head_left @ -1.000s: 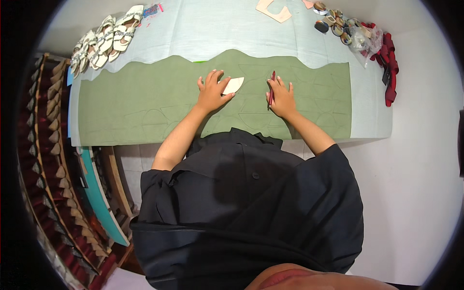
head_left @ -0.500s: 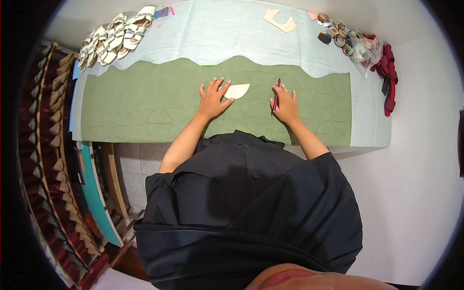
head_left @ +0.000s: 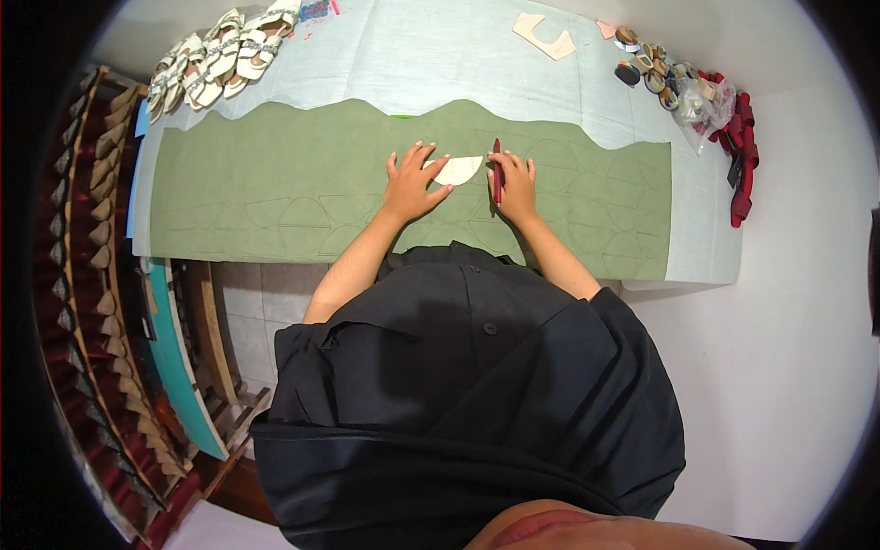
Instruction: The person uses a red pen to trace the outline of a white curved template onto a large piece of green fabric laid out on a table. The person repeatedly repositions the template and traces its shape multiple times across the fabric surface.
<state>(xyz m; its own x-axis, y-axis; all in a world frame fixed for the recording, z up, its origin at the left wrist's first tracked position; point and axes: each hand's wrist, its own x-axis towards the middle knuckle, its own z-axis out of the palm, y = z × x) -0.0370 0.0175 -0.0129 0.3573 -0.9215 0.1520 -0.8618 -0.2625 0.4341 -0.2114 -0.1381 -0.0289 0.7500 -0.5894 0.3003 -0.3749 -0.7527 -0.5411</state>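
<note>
Flat, left hand [head_left: 410, 183] pins template [head_left: 457, 170]; right hand [head_left: 515, 181] grips pen [head_left: 497, 168].

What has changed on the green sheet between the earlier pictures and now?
The right hand has moved toward the left hand, so its red pen now lies right beside the pale template. The template has shifted slightly along the green sheet. The left hand stays pressed on the template, the pen stays in the right hand, and the sandals have not moved.

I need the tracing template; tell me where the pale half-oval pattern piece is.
In the head view, the pattern piece lies on the green sheet mid-table, under the left hand's fingertips, left of the red pen.
</note>
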